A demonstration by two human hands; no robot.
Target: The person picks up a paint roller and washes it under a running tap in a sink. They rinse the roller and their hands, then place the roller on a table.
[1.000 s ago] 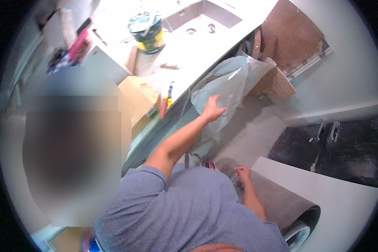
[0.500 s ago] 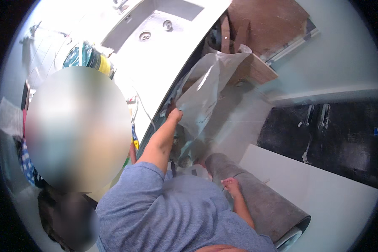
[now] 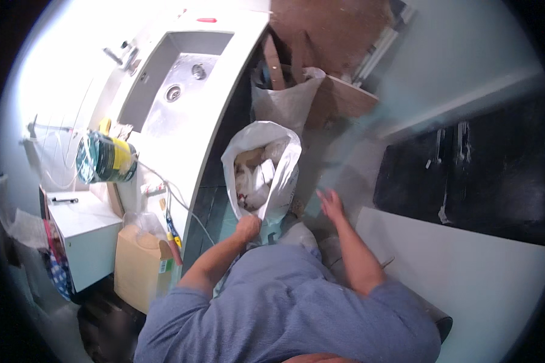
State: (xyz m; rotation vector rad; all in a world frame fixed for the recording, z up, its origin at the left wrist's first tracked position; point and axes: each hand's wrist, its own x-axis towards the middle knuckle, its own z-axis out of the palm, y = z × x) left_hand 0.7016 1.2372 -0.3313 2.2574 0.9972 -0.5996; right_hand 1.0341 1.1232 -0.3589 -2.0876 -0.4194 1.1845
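Note:
A white woven sack (image 3: 292, 151) stands upright in front of me with its mouth wide. Crumpled clear plastic, a white piece and brownish scraps (image 3: 248, 162) lie inside it. My left hand (image 3: 248, 228) is closed on the near edge of the sack's rim. Off to the right of the sack, my right hand (image 3: 330, 204) hangs in the air with its fingers apart, slightly blurred and holding nothing. Behind the sack leans a second pale sack (image 3: 281, 107) with brown boards (image 3: 274, 63) sticking out of it.
Along the left runs a white counter (image 3: 184, 136) with a sink (image 3: 181, 85), a teal-and-yellow bucket (image 3: 106, 158) and a loose cable. A cardboard box (image 3: 136, 266) stands beside a white cabinet (image 3: 85, 242). Black panels (image 3: 490, 175) and a white board (image 3: 460, 260) lie to the right.
The sack has come nearer and its mouth has spread, showing its contents. My left hand has moved closer to my body with it. My right hand has reached forward. The view has shifted.

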